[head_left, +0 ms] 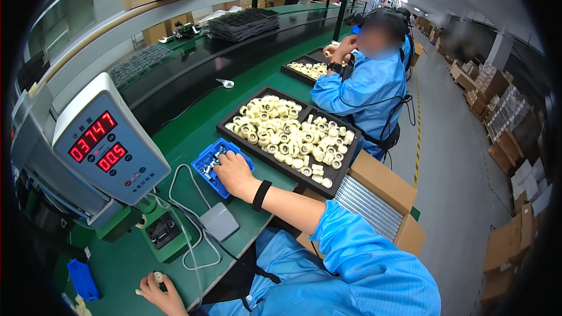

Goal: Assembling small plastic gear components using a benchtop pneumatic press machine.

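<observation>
At the lower left, my left hand [159,299] is closed on a small cream plastic wheel [158,277], just above the green tabletop. My right hand [236,175], a black band at its wrist, reaches into a blue bin [246,158]. Its fingers bend down among small shiny metal parts [208,167]; the tips are partly hidden, so what they pinch cannot be made out. Beyond that hand lies a black divided tray [275,164] heaped with cream wheels [281,129], several with dark centres. Between my hands and further left stands a green bench press [167,235].
A counter box [111,140] with red digits rises at left. A grey box [219,221] and loose cables lie before it. An open carton [369,205] of metal rods sits right of the tray. A co-worker in blue [363,93] works beyond; a small blue bin [83,280] is lower left.
</observation>
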### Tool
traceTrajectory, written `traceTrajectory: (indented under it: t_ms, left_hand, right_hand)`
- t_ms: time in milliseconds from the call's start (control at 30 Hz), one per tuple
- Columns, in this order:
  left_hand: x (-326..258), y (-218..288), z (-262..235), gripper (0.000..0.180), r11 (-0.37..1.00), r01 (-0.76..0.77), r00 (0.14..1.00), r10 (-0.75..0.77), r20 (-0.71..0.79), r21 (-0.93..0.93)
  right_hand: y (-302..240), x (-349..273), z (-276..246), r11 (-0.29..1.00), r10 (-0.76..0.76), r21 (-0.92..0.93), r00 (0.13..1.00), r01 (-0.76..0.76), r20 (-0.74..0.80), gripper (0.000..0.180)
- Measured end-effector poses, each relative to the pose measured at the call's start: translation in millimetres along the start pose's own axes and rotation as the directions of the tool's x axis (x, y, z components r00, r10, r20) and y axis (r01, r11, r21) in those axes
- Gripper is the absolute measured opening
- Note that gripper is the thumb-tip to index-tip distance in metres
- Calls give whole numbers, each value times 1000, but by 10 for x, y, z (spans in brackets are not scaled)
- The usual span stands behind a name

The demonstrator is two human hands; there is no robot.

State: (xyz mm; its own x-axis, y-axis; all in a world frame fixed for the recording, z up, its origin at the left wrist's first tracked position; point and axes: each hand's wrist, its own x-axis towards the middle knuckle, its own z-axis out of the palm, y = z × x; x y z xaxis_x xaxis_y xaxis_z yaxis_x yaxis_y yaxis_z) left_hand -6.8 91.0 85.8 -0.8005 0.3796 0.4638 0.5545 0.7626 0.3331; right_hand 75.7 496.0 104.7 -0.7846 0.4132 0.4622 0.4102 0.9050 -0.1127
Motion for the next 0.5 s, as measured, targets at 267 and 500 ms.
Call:
traceTrajectory:
  t_ms: [267, 500]
  left_hand:
    - [12, 25, 4, 36, 1000, -15, 1000, 15, 0, 16]
    - [5, -3, 42, 37, 999, -25, 1000, 26, -10, 29]
  right_hand:
    - [36, -15, 59, 997, -61, 40, 998, 61, 6, 12]
    - [42, 40, 29, 996, -84, 33, 994, 82, 64, 8]
